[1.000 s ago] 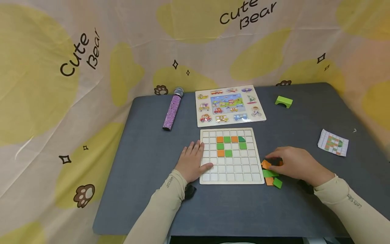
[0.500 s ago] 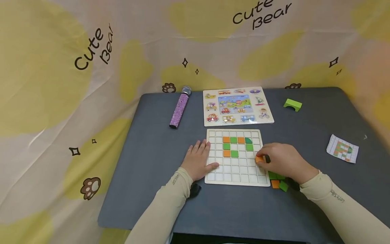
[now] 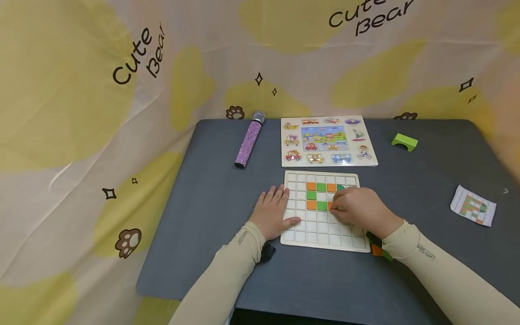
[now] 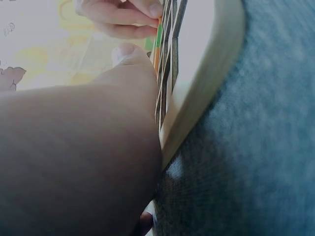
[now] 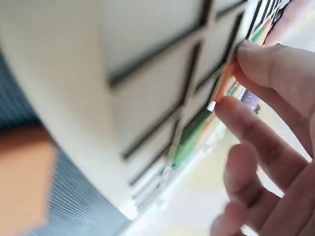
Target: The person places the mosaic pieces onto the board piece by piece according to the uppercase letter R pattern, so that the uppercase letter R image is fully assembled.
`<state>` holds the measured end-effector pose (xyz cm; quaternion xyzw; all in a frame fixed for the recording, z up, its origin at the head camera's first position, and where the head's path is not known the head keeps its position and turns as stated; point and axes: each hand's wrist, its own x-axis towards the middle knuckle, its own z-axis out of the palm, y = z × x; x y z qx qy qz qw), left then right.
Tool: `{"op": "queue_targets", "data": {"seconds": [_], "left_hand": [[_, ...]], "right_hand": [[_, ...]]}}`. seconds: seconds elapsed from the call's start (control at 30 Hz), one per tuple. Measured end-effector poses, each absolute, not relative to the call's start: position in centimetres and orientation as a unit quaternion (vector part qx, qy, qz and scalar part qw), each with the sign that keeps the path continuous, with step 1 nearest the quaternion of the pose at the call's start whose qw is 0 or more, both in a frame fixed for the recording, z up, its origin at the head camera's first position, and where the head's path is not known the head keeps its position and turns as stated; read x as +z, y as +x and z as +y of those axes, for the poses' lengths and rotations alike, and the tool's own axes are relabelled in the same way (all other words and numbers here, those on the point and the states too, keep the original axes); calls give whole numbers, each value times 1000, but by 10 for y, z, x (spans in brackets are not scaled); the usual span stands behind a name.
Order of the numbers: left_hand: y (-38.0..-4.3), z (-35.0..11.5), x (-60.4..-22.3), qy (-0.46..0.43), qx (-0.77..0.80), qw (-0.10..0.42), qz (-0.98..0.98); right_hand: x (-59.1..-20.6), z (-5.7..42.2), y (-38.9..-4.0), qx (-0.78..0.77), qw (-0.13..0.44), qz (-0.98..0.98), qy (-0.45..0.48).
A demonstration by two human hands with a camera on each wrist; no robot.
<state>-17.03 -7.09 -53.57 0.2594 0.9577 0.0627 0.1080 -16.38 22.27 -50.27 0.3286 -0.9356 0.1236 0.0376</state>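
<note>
A white grid board (image 3: 310,235) lies on the dark table with orange and green square tiles (image 3: 321,187) set in its upper cells. My left hand (image 3: 271,214) rests on the board's left edge, fingers straight and thumb over the cells. Over the right half of the board, my right hand (image 3: 365,208) pinches an orange square tile (image 5: 225,82) between thumb and index finger. That tile is right at the cells, beside a green tile in the third filled row. The right hand hides part of the pattern, including most of a dark green rounded tile (image 3: 340,186).
Loose orange and green tiles (image 3: 377,250) lie off the board's lower right corner, partly behind the right wrist. Behind the board are a vehicle picture puzzle (image 3: 290,160) and a purple glittery microphone (image 3: 248,143). To the right sit a green arch block (image 3: 405,141) and a pattern card (image 3: 473,206).
My right hand has picked an orange tile from the loose ones and carried it left over the board to the third filled row. The left hand stays on the board's edge.
</note>
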Motion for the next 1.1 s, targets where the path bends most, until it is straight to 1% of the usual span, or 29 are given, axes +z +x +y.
{"op": "queue_targets", "data": {"seconds": [0.17, 0.3, 0.5, 0.77, 0.87, 0.97, 1.1], "left_hand": [[-170, -70, -535, 256, 61, 108, 959], [-170, -70, -533, 253, 53, 116, 959], [-171, -69, -529, 258, 58, 115, 957], [-171, -69, -532, 257, 79, 130, 955], [-170, -70, -533, 258, 82, 127, 954], [-170, -70, -531, 261, 86, 122, 954], [-170, -68, -528, 262, 85, 121, 954]], "right_hand": [[-490, 224, -165, 110, -2, -938, 330], [-479, 235, -162, 135, -8, -943, 304], [-478, 272, -152, 140, -35, -957, 250], [-475, 323, -130, 139, -97, -972, 165], [-477, 335, -120, 141, -119, -968, 170], [-485, 341, -109, 136, -129, -963, 194], [-496, 342, -97, 131, -106, -963, 210]]}}
